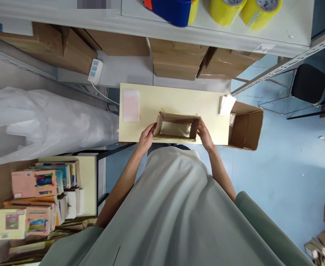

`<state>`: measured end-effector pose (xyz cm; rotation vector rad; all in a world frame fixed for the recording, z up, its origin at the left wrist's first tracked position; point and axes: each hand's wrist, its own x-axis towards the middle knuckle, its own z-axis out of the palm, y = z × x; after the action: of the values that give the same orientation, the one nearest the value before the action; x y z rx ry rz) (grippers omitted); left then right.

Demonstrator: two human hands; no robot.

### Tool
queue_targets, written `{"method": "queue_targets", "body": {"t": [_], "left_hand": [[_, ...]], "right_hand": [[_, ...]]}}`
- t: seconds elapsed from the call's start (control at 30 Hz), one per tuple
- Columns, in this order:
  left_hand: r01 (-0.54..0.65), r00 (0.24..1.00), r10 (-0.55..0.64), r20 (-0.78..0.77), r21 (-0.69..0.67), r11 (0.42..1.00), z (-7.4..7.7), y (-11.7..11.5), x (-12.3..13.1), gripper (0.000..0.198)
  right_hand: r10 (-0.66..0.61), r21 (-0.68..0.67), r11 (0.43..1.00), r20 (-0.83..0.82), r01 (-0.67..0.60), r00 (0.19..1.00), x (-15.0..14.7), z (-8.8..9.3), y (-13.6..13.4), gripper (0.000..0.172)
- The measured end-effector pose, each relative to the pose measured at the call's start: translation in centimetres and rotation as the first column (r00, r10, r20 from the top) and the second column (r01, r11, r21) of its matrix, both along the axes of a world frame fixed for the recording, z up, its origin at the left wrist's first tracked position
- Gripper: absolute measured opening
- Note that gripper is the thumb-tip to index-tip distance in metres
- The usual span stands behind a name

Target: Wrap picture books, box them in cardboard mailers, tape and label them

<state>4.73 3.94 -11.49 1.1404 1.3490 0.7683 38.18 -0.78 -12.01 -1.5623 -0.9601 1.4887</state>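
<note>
A small cardboard box (176, 137) is held upright at the near edge of the pale yellow table (162, 98). Its upper side is open, and pale yellow shows inside; whether that is the tabletop or something in the box, I cannot tell. My left hand (147, 136) grips the left end wall, fingers on the outside. At the opposite end, my right hand (204, 133) closes on the right wall, with its fingertips partly hidden behind the cardboard. Strips of yellowish tape cling to the box's edges.
A pinkish paper pad (131, 105) lies at the table's left, white cards (227, 105) at its right. An open carton (249, 125) stands beside the right edge. Tape rolls (225, 11) sit on the shelf above. Books (40, 184) are stacked left, below a plastic-wrapped roll (57, 125).
</note>
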Motion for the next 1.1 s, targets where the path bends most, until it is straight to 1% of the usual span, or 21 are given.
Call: {"method": "queue_targets", "body": {"t": [0.1,0.2,0.3,0.4,0.47,0.57,0.63,0.73,0.8,0.93,1.0,1.1], "left_hand": [[-0.036,0.999,0.037,0.018,-0.037,0.999,0.0,0.2,0.3,0.07],[-0.057,0.997,0.06,0.038,-0.065,0.996,0.3,0.8,0.1,0.076],[-0.103,0.994,0.104,0.015,-0.041,0.994,0.6,1.6,-0.3,0.075],[-0.137,0.99,0.138,0.016,-0.048,0.989,0.5,2.2,-0.4,0.074],[-0.132,0.99,0.134,0.036,-0.062,0.989,0.3,2.4,-0.4,0.074],[-0.123,0.99,0.128,0.066,-0.079,0.989,-0.1,2.7,-0.4,0.077],[-0.12,0.989,0.127,0.073,-0.094,0.988,-0.6,2.8,-0.4,0.081],[-0.114,0.991,0.122,0.057,-0.118,0.986,-1.5,3.1,-0.4,0.084],[-0.123,0.991,0.129,0.04,-0.124,0.985,-2.0,3.2,-0.3,0.083],[-0.14,0.99,0.142,0.011,-0.099,0.985,-2.6,3.2,-0.1,0.083],[-0.129,0.992,0.128,-0.012,-0.075,0.989,-2.7,3.2,0.0,0.082],[-0.093,0.995,0.091,-0.051,-0.039,0.995,-2.8,3.4,0.1,0.079]], "right_hand": [[0.005,0.032,0.999,-0.003,-0.005,1.0,-0.9,0.2,0.6,0.079],[0.018,0.047,0.999,0.024,-0.019,1.0,-1.5,0.4,1.2,0.083],[-0.019,0.049,0.999,0.017,0.018,1.0,-1.7,0.3,1.5,0.087],[-0.046,0.065,0.997,0.036,0.044,0.998,-2.0,0.5,1.7,0.088],[-0.037,0.085,0.996,0.064,0.032,0.997,-2.3,0.8,1.9,0.088],[-0.018,0.121,0.993,0.057,0.011,0.998,-2.8,1.1,2.1,0.088],[-0.038,0.127,0.991,0.047,0.032,0.998,-3.1,1.0,2.3,0.091],[-0.102,0.115,0.989,0.078,0.093,0.992,-3.4,0.8,2.5,0.094],[-0.105,0.134,0.987,0.098,0.092,0.99,-3.5,0.8,2.7,0.093],[-0.06,0.182,0.983,0.114,0.038,0.992,-3.6,1.0,3.0,0.087],[-0.065,0.18,0.983,0.104,0.046,0.992,-3.6,0.8,3.1,0.086],[-0.074,0.152,0.987,0.098,0.059,0.992,-3.4,0.0,3.2,0.087]]}}
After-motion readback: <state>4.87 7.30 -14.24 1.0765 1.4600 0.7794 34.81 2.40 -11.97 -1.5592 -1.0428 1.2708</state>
